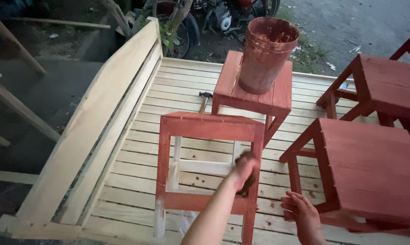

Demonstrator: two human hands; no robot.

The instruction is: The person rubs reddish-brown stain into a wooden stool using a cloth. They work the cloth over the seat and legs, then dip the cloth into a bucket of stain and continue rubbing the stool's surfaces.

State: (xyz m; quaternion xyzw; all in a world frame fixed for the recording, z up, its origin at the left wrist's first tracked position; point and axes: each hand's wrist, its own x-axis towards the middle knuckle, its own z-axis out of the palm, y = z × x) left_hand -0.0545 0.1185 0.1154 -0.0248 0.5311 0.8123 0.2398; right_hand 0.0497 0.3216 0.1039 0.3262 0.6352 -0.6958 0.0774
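Item: half-painted stool (208, 136), standing at the centre of the frame on the pale slatted bench (137, 190). Its top and outer legs are showing red; the inner rails and lower left leg are remaining bare wood.

Left hand (245, 171): lying just below the stool's centre, blurred, curled around something dark that is pressing against the stool's right front leg. What the dark thing is cannot be told. The forearm is entering from the bottom edge.

Right hand (302, 213): sitting at lower right of centre, fingers spread and slack, gripping nothing, hovering just beside the lower rail of a fully red stool (363, 172) that is filling the right side of the frame. It is lying apart from the half-painted stool.

Surroundings: a small red stool (255, 93) is standing just behind, at upper centre, carrying a red-smeared bucket (267, 54). A hammer (204, 100) is lying on the slats between the two stools, its head showing behind the nearer top. Another red stool (382, 86) is occupying the upper right. The bench's backrest (96, 118) is running diagonally along the left. A motorcycle (214, 18) is parked beyond the top edge.
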